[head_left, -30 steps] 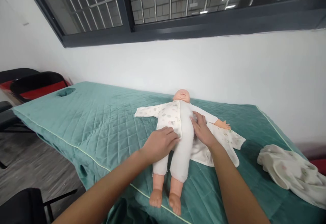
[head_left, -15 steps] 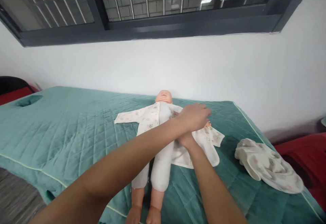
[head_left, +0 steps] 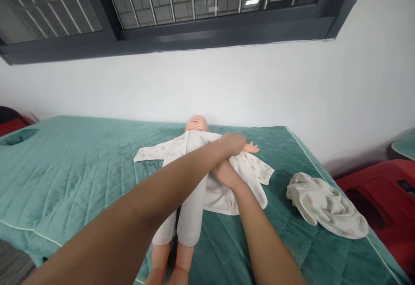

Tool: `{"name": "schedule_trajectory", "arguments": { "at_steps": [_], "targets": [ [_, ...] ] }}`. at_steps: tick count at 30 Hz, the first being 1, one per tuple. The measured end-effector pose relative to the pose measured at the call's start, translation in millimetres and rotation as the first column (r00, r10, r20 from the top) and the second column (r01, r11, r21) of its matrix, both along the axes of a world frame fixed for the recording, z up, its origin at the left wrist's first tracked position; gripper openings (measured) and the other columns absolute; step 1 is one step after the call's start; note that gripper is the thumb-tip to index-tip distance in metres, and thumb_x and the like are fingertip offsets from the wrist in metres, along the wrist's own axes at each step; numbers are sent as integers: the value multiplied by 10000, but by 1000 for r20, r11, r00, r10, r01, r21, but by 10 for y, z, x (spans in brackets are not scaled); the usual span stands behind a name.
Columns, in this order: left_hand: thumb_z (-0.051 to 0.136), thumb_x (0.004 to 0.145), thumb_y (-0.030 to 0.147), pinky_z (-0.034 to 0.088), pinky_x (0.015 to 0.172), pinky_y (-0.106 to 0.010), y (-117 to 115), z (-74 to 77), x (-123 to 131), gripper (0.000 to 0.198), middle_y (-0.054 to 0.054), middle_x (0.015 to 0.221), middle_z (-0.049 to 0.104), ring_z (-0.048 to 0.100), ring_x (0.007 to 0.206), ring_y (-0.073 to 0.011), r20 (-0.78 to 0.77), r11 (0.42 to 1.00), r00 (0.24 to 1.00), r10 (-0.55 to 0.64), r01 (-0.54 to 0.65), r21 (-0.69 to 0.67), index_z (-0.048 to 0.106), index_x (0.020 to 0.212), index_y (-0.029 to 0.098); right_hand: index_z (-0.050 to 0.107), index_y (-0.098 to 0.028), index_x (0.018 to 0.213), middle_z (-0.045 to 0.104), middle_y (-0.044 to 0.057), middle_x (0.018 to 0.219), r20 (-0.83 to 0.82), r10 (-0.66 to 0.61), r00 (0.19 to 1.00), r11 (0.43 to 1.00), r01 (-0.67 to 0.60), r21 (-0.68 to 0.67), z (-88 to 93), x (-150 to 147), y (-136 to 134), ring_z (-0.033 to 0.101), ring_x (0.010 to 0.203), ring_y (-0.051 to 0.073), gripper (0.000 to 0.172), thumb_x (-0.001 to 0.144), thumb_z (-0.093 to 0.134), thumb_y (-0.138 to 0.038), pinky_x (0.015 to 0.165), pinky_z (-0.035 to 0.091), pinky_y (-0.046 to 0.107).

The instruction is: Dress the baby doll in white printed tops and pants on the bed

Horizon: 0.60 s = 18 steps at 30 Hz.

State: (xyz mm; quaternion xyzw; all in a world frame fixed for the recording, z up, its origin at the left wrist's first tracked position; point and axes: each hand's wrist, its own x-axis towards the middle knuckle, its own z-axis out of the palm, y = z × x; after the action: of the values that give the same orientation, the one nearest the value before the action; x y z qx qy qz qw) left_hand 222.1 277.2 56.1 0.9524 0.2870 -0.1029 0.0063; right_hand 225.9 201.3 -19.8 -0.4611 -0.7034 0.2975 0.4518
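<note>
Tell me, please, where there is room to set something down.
The green cover is bare between its hole and the nearest jacket sleeve; a smaller patch lies between the right forearm and bundled cloth. Right of the doll it is crowded with the left hand, right hand and jacket flap.

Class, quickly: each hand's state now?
Left hand: over the white arm of the bald plastic doll; grip cannot be told.
Right hand: fingers hidden, cannot be told.

Doll's feet (head_left: 179, 277) cut off @ btm, R hand (head_left: 224, 173) partly hidden.

dark-framed window (head_left: 181, 10) | white wall (head_left: 246, 84) | red object at right (head_left: 382, 192)
</note>
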Motion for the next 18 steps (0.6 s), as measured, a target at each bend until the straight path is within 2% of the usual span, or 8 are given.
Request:
{"name": "schedule_trajectory", "arguments": {
  "at_steps": [3,7,10,12,13,14,16,18],
  "targets": [
    [538,841,182,486,753,-326,63,84,-66,299,-91,1085,708,669,911,-245,22,1000,1000,16,-16,-7,612,1130,202,593,-213,1295,654,90,1287,-33,48,998,992,-51,-117,229,68,-164,575,1207,254,404,909,520,-308,1053,442,423],
    [536,874,260,458,793,-300,84,148,-145,275,-80,1007,723,663,891,-213,62,998,997,37,-35,-44,615,1131,202,640,-270,1235,654,44,1293,-48,105,993,966,-113,-232,553,274,-374,588,1203,257,373,916,553,-442,1036,462,427],
    [537,879,319,446,786,-296,84,168,-210,270,-73,999,720,656,883,-205,114,998,993,30,-24,-56,608,1115,208,706,-292,1102,696,19,1209,-10,91,996,959,-90,-269,637,530,-498,606,1172,265,330,899,565,-511,1014,466,427],
    [545,856,305,445,756,-298,83,173,-248,264,-65,1021,713,656,876,-210,134,999,991,11,-7,-31,596,1101,219,735,-246,944,742,42,1054,85,-38,996,943,64,-328,577,744,-519,661,1027,262,327,888,559,-516,902,502,391],
    [546,844,283,445,742,-298,82,174,-265,264,-61,1031,709,656,872,-211,136,1000,991,2,1,-21,590,1097,222,727,-220,841,752,58,942,169,-145,975,912,198,-358,518,848,-505,679,918,252,345,883,549,-512,811,508,362],
    [541,835,258,444,732,-297,80,174,-279,266,-57,1035,707,656,867,-210,138,1000,990,-7,9,-15,584,1095,223,702,-202,745,744,71,843,284,-254,924,865,349,-361,446,939,-475,674,825,240,363,876,544,-501,735,491,338],
    [525,832,225,441,718,-295,71,168,-301,264,-51,1028,707,656,853,-206,139,1000,990,-22,24,-13,579,1090,220,650,-197,661,713,77,735,487,-431,760,751,601,-274,289,1058,-377,642,731,224,358,849,553,-486,641,429,311],
    [516,835,210,438,709,-296,61,154,-316,261,-50,1021,707,653,848,-208,143,999,989,-35,36,-4,580,1088,218,622,-205,668,694,71,721,569,-500,653,685,700,-201,152,1076,-262,623,716,221,341,817,579,-508,611,386,302]
  ]
}}
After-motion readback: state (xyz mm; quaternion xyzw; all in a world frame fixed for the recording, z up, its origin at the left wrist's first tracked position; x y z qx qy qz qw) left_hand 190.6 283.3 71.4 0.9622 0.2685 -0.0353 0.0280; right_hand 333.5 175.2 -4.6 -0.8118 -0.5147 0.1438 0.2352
